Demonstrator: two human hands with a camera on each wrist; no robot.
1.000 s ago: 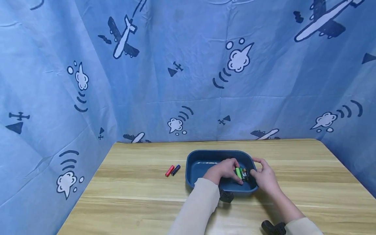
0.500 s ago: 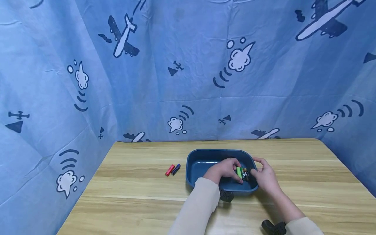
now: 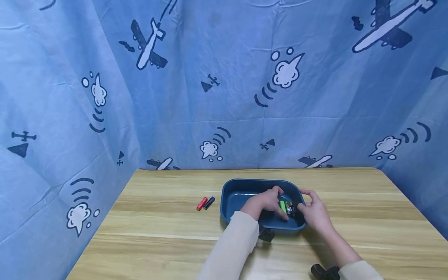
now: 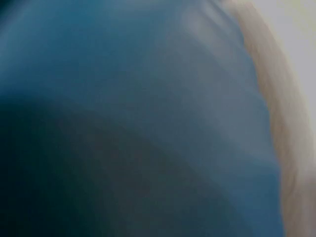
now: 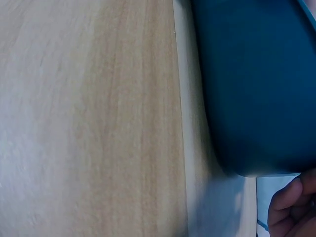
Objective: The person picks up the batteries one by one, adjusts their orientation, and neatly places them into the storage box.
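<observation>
A dark blue tray (image 3: 241, 183) sits on the wooden table (image 3: 164, 233). Inside it, at the right, lies a small bunch of batteries (image 3: 287, 208), one green and the others dark. My left hand (image 3: 266, 201) reaches into the tray and curls its fingers over the bunch's left side. From the right, over the tray's rim, my right hand (image 3: 312, 212) holds the other end of the bunch with thumb and fingers. The right wrist view shows the tray's outer wall (image 5: 256, 89) and a fingertip (image 5: 291, 207). Only blurred blue fills the left wrist view.
A red battery (image 3: 202, 203) and a dark blue battery (image 3: 209, 202) lie side by side on the table left of the tray. Blue cloth (image 3: 224, 97) printed with planes hangs behind and at both sides. Black wrist mounts (image 3: 266, 233) sit under both forearms.
Both hands and the bunch of batteries have shifted very slightly toward the back of the tray. The grip looks the same.
</observation>
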